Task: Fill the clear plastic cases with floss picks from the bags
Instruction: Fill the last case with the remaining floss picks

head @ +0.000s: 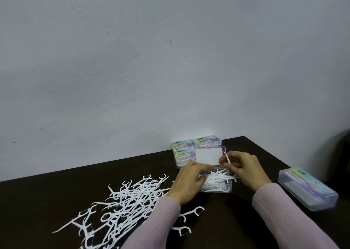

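My right hand (244, 168) pinches one thin white plastic floss pick (227, 158), its length tilted upright. The open clear plastic case (216, 182) lies just below it. My left hand (189, 180) rests on the case's near-left rim, fingers relaxed.

Open clear case (216, 182) at table centre, lid (209, 155) raised behind with a white label inside, base partly filled with tangled white floss picks. Single pick (227, 158) pinched upright over the case. Loose heap of white picks (125, 205) spread to the left, a few strays near the front edge. Three closed, filled cases (184, 152) with colourful labels grouped against the wall, touching. One more closed case (307, 189) lying apart at right, angled
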